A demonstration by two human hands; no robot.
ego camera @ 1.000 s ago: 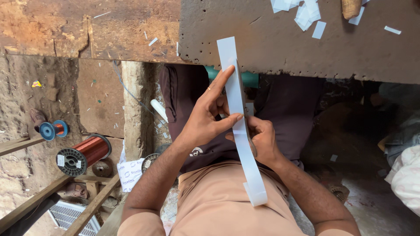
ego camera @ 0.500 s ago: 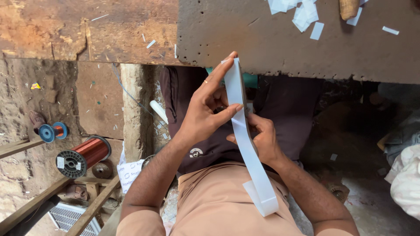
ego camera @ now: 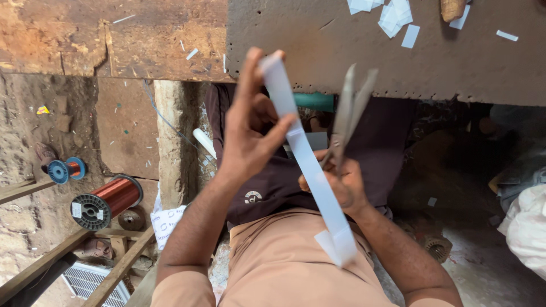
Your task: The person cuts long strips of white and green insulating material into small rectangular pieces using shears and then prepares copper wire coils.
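Head view, left hand (ego camera: 253,133): grasping the white paper strip (ego camera: 310,165), thumb pressed on its near face about a third of the way down, fingers stretched up behind it to the top end.
Head view, strip: runs slantwise from the raised fingertips down to the person's lap, lower end folded back on itself over the tan cloth; it passes in front of the right hand.
Head view, right hand (ego camera: 341,182): clenched around the handles of a pair of scissors (ego camera: 350,111), just right of the strip and partly behind it.
Head view, scissors: blades point upward, slightly parted, blurred; they stand beside the strip's upper half, apart from it.
Head view, counter (ego camera: 318,51): rough brown slab across the top, its edge just above both hands; small white paper scraps (ego camera: 392,14) lie scattered at its far right.
Head view, left side: a large spool of copper wire (ego camera: 105,202) and a small blue spool (ego camera: 65,169) sit on wooden slats, well apart from the hands.
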